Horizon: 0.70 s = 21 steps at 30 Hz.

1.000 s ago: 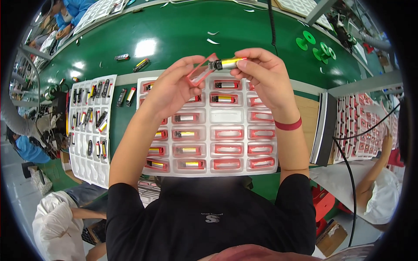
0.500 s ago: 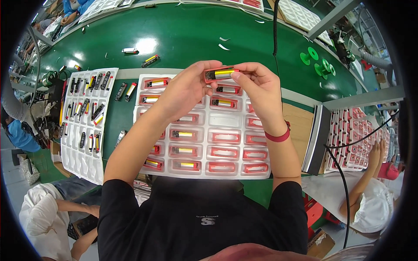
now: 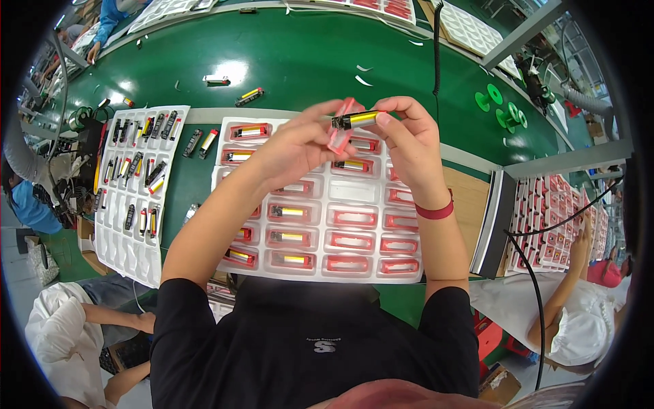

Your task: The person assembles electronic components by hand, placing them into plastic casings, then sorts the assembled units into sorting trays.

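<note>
Above a white plastic tray (image 3: 354,191), my left hand (image 3: 289,151) is closed on a translucent red plastic case (image 3: 338,141), which stands tilted. My right hand (image 3: 414,140) pinches a small battery assembly (image 3: 362,120) between thumb and fingers. It has a yellow and silver cell with a black part at its left end, which meets or overlaps the case; whether it is inside I cannot tell. Below, the tray's compartments hold red cases, several with battery assemblies (image 3: 289,212) in them and several with none, such as the red case (image 3: 352,217). One compartment in the middle holds nothing.
Another white tray (image 3: 112,247) with loose battery assemblies stands at the left. More assemblies (image 3: 208,144) lie on the green table (image 3: 293,65). Green spools (image 3: 507,117) stand at the right, before stacked trays of red parts (image 3: 545,221). A black coiled cable (image 3: 437,54) hangs ahead. Co-workers sit on both sides.
The battery assembly, lying along the red case before, now sticks out to the right of it in my right hand. My left hand has tilted the case upright and moved slightly left.
</note>
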Tool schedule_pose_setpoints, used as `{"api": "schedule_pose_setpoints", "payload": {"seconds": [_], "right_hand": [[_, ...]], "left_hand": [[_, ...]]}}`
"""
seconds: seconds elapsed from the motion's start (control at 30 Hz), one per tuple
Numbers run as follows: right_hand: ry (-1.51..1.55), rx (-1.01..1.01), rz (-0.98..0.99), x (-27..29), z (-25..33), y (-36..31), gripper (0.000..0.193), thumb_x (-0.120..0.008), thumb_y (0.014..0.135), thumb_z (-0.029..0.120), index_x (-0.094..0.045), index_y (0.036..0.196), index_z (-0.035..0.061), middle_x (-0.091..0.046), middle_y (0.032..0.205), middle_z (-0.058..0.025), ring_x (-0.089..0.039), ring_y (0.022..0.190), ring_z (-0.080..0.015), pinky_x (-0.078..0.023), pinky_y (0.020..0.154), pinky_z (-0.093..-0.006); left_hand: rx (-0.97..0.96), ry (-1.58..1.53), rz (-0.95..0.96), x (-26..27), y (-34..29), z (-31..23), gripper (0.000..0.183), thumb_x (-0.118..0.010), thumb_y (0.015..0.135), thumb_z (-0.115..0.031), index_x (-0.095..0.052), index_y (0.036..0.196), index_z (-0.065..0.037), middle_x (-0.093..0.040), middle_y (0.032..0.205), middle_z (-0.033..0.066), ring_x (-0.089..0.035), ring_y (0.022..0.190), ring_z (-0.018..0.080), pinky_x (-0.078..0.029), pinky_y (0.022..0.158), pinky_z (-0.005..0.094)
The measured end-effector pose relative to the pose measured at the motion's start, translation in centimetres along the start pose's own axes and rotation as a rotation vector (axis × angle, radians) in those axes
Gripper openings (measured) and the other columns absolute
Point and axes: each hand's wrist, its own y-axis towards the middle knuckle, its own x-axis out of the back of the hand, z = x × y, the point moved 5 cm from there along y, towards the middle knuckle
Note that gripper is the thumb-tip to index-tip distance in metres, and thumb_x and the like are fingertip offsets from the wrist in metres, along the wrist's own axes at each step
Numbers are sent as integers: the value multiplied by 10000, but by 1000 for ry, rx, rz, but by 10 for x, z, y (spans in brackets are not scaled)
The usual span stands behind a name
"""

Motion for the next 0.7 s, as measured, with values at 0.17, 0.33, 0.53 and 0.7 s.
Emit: {"api": "schedule_pose_setpoints", "payload": {"seconds": [0.17, 0.33, 0.53, 0.7], "right_hand": [[340, -104, 140, -17, -4, -6, 129, -566, 1015, 37, -599, 1134, 0, -659, 1129, -109, -674, 1041, -208, -567, 929, -358], [209, -42, 70, -7, 8, -7, 150, -606, 991, 20, -625, 1138, -4, -680, 1083, -94, -666, 981, -170, -534, 860, -294], [-38, -36, -71, -3, 2, -5, 138, -705, 932, 14, -684, 1066, -12, -723, 989, -65, -676, 907, -103, -545, 825, -247], [-97, -65, -74, -15, 2, -9, 147, -709, 929, 17, -686, 1071, -14, -717, 995, -63, -650, 875, -94, -505, 769, -218]], "left_hand": [[18, 301, 44, -7, 5, 11, 710, -775, 813, 9, -475, 1457, 10, -707, 1038, 73, -691, 951, 155, -549, 907, 314], [-136, 907, -114, 6, 1, -12, 461, -771, 860, -33, -639, 1301, -21, -713, 1101, 73, -680, 935, 116, -561, 805, 264], [-164, 468, -25, -6, -14, -20, 469, -635, 933, 66, -558, 1387, -24, -643, 1290, 85, -664, 1139, 159, -547, 925, 268], [-178, 373, 54, -6, -12, -10, 542, -562, 926, 105, -472, 1446, -23, -537, 1431, 100, -585, 1261, 189, -491, 1040, 307]]}}
